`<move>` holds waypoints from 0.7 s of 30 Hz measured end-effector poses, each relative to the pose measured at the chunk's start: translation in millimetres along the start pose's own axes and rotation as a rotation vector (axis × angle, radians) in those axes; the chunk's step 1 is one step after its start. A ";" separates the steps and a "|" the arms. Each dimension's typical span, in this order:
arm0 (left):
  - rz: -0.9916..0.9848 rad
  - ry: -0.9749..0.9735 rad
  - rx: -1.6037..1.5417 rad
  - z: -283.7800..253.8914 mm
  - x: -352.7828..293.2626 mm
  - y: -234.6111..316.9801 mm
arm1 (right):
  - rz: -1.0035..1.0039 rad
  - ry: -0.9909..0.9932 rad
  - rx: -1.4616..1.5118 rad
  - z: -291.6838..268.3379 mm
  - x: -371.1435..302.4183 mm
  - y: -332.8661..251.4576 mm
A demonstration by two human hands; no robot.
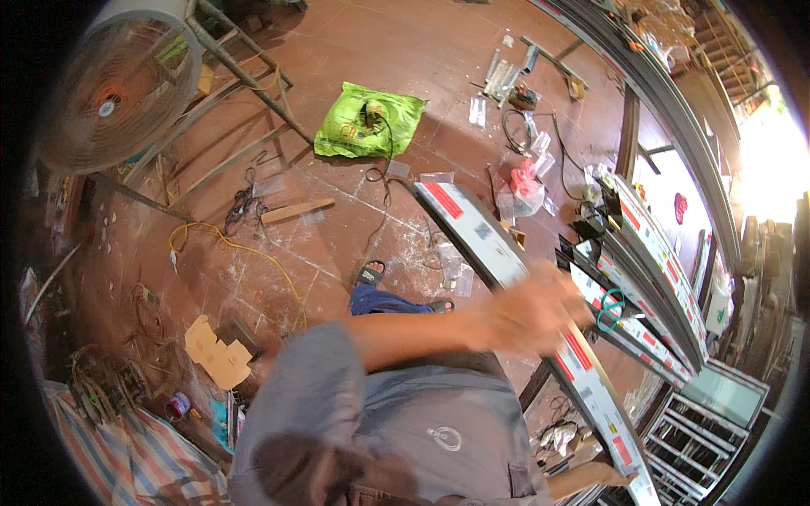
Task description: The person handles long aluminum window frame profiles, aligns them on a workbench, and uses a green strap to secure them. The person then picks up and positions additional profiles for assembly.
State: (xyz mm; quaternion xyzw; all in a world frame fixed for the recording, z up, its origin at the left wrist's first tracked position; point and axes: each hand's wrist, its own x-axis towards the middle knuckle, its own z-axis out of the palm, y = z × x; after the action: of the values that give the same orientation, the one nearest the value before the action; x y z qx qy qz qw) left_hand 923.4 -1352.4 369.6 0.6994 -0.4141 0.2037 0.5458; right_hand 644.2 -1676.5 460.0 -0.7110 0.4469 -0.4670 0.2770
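A long metal profile (pixel 477 228), covered in white film with red labels, slants from the middle of the view down to the lower right. My left arm reaches across my body, and my left hand (pixel 536 310), smeared by motion, is closed over the profile's middle. Low at the right, my right hand (pixel 612 477) grips the same profile near its nearer end; part of its fingers is hidden by the bar. Just right of my left hand, a teal ring-shaped item (pixel 610 309) lies against other film-covered profiles (pixel 650 341).
A large round fan (pixel 114 97) and a metal frame stand far left. A bright green sack (pixel 371 122) lies on the tiled floor (pixel 456 51), amid cables, a wooden strip (pixel 298 211) and scraps. Cardboard (pixel 215 352) lies at left. A ladder-like metal rack (pixel 696 443) stands lower right.
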 end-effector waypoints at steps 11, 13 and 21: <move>-1.071 0.922 -1.124 -138.6 -74.0 -70.0 | 0.198 -0.041 0.188 17.1 -11.4 26.6; -1.144 0.912 -0.944 -136.1 -86.0 -89.0 | 0.225 -0.044 0.207 12.4 -11.1 31.8; -1.292 1.041 -0.768 -131.7 -84.5 -80.3 | 0.299 -0.035 0.276 12.0 -16.9 53.2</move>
State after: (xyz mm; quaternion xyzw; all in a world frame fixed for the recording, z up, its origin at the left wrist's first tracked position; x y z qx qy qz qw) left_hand 961.2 -1194.5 301.8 0.3853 0.3171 -0.0033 0.8666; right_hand 632.3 -1685.5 404.9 -0.6000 0.4744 -0.4648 0.4459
